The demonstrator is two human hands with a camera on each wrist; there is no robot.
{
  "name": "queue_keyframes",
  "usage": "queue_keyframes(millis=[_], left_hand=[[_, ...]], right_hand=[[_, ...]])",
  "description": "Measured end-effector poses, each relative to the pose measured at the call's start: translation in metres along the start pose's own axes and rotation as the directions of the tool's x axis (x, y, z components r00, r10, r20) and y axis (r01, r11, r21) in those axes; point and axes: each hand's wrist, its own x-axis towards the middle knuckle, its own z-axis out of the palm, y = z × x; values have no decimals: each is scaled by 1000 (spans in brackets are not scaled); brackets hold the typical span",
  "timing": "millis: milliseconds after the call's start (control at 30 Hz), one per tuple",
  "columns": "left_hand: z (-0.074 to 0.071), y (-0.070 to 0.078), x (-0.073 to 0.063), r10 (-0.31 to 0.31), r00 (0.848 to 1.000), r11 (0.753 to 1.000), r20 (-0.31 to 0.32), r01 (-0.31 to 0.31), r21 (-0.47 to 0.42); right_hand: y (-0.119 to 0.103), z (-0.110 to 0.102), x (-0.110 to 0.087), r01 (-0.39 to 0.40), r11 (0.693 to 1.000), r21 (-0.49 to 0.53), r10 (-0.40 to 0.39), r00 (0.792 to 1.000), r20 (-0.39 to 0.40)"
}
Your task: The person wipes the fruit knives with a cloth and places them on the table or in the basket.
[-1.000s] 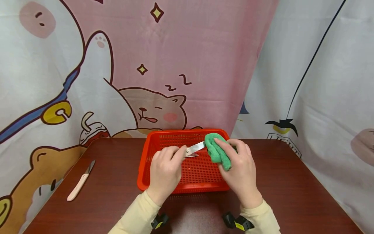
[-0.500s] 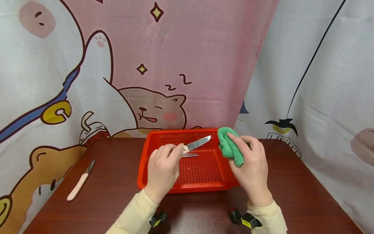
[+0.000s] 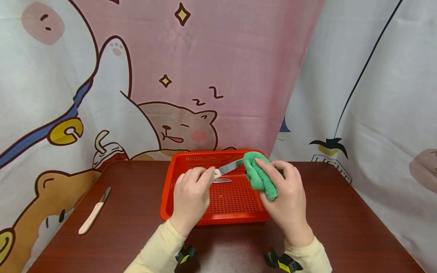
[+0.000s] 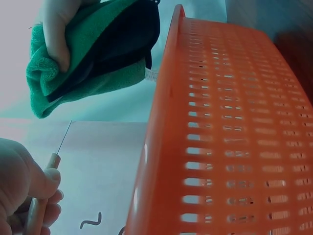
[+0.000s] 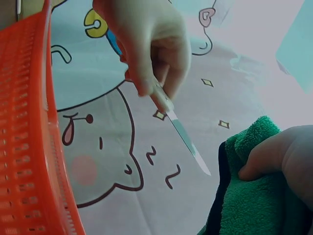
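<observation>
My left hand grips the pale handle of a small knife above the red basket. The blade points right and slightly up. My right hand holds a folded green cloth, thumb on top, at the blade's tip. In the right wrist view the blade ends just short of the cloth; I cannot tell whether they touch. The left wrist view shows the cloth pinched above the basket wall. It also shows the knife held in my left hand.
A second small knife lies on the basket floor. A third knife with a pale handle lies on the dark wooden table at the far left. Cartoon-print curtains hang close behind and to the right.
The cloth slid right along the blade and off its tip, then came back left to the tip. The left hand and knife barely moved.
</observation>
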Motion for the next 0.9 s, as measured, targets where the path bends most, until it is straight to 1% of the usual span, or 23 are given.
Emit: queue_keyframes(millis=[200,467,700,900], left_hand=[[1,3,2,-2,1000,1000,6,2,7],[4,6,4,8,1000,1000,-7,-8,0],[6,8,4,21,1000,1000,-21,-21,-2],[7,10,3,25,1000,1000,-11,-25,-8]], right_hand=[[-8,6,-3,21,1000,21,-22,999,37],[-14,14,-6,65,997,32,-67,996,56],[-19,19,-8,64,997,40,-67,994,89],[-20,25,-10,72,997,35,-75,993,93]])
